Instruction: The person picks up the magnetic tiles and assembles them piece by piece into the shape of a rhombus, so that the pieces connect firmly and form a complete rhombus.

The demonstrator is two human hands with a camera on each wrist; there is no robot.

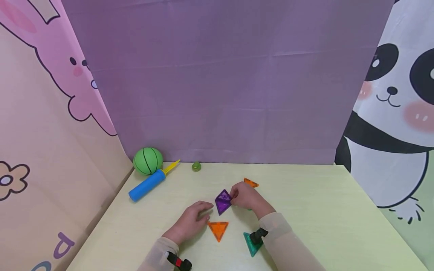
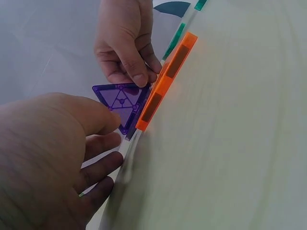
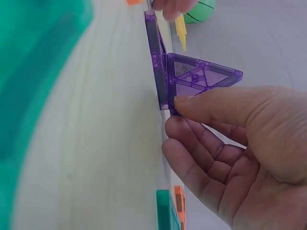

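Two translucent purple triangular magnetic tiles (image 1: 222, 203) meet along an edge near the middle of the table, one standing up from the other. My right hand (image 1: 248, 196) pinches the upright purple tile (image 3: 204, 76) at its lower corner between thumb and fingertips. My left hand (image 1: 192, 221) is just left of the tiles, fingers relaxed and slightly bent, holding nothing. In the left wrist view its index finger overlaps the purple tile (image 2: 122, 103); the head view shows a small gap. An orange triangular tile (image 1: 218, 230) lies flat right beside the left fingertips.
A teal triangular tile (image 1: 251, 246) lies partly under the right wrist, and another orange tile (image 1: 251, 182) lies behind the right hand. At the back left are a green ball (image 1: 148, 160), a blue pump (image 1: 147, 185) with a yellow nozzle, and a small green round object (image 1: 196, 166).
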